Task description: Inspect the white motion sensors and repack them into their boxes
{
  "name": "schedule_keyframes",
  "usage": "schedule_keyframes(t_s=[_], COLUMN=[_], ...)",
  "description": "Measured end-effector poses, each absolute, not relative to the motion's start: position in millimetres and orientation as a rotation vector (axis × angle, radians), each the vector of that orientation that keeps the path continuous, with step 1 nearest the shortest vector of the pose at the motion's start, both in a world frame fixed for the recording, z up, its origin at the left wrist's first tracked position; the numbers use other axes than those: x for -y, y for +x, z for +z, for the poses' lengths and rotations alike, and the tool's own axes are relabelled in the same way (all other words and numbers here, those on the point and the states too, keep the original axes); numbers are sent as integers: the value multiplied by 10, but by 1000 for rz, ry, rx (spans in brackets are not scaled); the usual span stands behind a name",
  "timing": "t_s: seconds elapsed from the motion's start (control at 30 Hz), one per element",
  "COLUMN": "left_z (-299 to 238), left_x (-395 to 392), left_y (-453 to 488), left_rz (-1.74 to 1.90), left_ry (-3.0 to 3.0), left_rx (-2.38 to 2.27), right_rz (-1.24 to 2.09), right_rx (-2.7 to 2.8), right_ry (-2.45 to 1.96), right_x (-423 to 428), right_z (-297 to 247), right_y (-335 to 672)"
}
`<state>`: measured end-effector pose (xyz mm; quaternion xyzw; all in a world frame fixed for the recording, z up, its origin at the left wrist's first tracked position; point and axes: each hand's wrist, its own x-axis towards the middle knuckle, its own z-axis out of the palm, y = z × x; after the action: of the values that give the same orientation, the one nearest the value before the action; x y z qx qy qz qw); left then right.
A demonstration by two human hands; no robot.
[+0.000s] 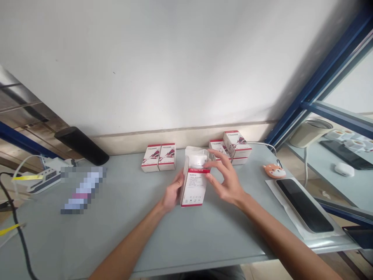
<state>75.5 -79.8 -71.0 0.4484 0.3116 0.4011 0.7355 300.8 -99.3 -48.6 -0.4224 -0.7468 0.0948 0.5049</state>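
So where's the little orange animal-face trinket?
In the head view, the orange trinket sits toward the right of the grey table, past the red-and-white boxes, just above the black phone on its white sheet.

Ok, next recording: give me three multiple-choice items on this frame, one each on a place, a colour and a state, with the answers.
1. Where is the orange fox-shaped charm?
A) beside the power strip
B) at the far end of the white sheet under the phone
C) on the side shelf

2. What colour is the band on the DETECTOR box?
A) red
B) blue
C) green

3. What state is that box in?
A) lying flat and shut
B) crushed
C) upright, with a white device showing at its top

Answers:
1 B, it sits by the sheet's end.
2 A, the band carrying the word is red.
3 C, it stands between the left hand and right hand.
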Motion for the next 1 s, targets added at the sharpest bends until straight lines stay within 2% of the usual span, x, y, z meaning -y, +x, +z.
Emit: schedule_keyframes(t_s=[0.2, 0.47, 0.83, 1.0], left_z=[-730, -802, -883, -818], left_x=[830, 739, 647, 763], left_y=[778, 714, 706, 667], left_rz=[845, 891, 1081, 1170], left_ry=[1016, 1176, 1327, 1846], left_rx=[-658, -679, -728, -908], right_rz=[239, 452, 274, 241], right_rx=[1886, 1790, 1821, 1820], right_ry=[-963, -1055, -993, -994], right_x=[982, 1001, 966, 949], right_z=[-564, -637, -769, -755], right_y=[2973, 2924, 2857, 2862])
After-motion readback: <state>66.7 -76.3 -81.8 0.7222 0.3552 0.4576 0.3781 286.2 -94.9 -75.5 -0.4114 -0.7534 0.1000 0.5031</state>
